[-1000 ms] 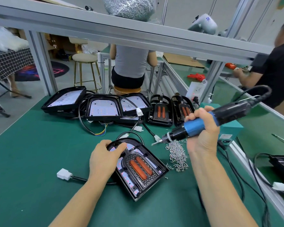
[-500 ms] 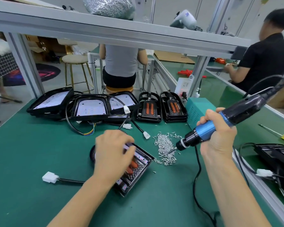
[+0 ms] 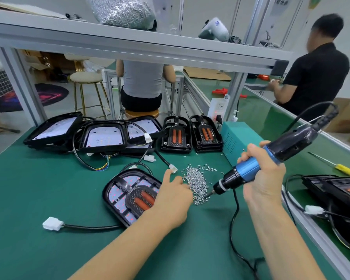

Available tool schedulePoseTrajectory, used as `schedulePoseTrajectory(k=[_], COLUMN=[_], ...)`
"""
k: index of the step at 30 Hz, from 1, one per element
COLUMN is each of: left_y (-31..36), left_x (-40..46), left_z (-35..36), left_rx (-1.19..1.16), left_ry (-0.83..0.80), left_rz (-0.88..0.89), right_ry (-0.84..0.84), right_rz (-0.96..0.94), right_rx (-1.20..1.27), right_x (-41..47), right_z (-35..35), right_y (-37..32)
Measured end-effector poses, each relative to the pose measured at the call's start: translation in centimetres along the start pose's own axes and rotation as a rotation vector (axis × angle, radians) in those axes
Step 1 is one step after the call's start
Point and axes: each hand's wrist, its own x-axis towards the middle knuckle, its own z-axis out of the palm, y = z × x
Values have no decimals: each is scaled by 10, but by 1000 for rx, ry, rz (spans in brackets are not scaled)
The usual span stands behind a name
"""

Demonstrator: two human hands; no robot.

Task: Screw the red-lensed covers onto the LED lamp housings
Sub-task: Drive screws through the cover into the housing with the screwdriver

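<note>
White connector point(image 3: 52, 223) on black cable lies nearest on green mat point(image 3: 28, 199). Lamp housing point(image 3: 129, 196) with red-lensed cover point(image 3: 142, 200) flat on mat, partly under left wrist. Left hand point(image 3: 173, 201) over housing's right edge, forefinger straight, other fingers reach into screw pile point(image 3: 196, 183); cannot tell if it pinches one. Right hand point(image 3: 264, 178) grips blue-black electric screwdriver point(image 3: 271, 158), bit tip down in pile. Behind: open housings point(image 3: 103, 136), two stacks of covers point(image 3: 192, 134), teal box point(image 3: 238, 140). Yellow screwdriver point(image 3: 348, 170) far right.
</note>
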Motion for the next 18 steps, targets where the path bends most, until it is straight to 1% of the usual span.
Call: schedulePoseTrajectory(k=[5, 9, 11, 12, 13, 14, 15, 17, 18], left_y=[1, 1, 1, 1, -1, -4, -8, -22, -29], left_x=[-6, -9, -13, -16, -19, -23, -28, -37, -41], left_z=[5, 10, 8, 6, 4, 0, -5, -11, -13], left_rx=[-75, -49, -97, -181, -325, -523, -744, -1191, -1353], left_ry=[13, 41, 109, 193, 314, 440, 517, 554, 544], left_rz=[-15, 4, -6, -24, -46, -80, -128, -222, -268], right_ry=[-16, -31, -38, -43, -49, -56, -63, -74, -81], right_rz=[-2, 18, 26, 32, 38, 44, 51, 62, 68], right_rx=[-3, 17, 45, 64, 86, 109, 134, 183, 205], right_x=[-3, -6, -7, -8, -8, -8, -8, -8, -9], right_z=[3, 8, 10, 11, 12, 14, 15, 17, 18], right_y=[0, 0, -1, -2, -4, -5, -6, -8, -9])
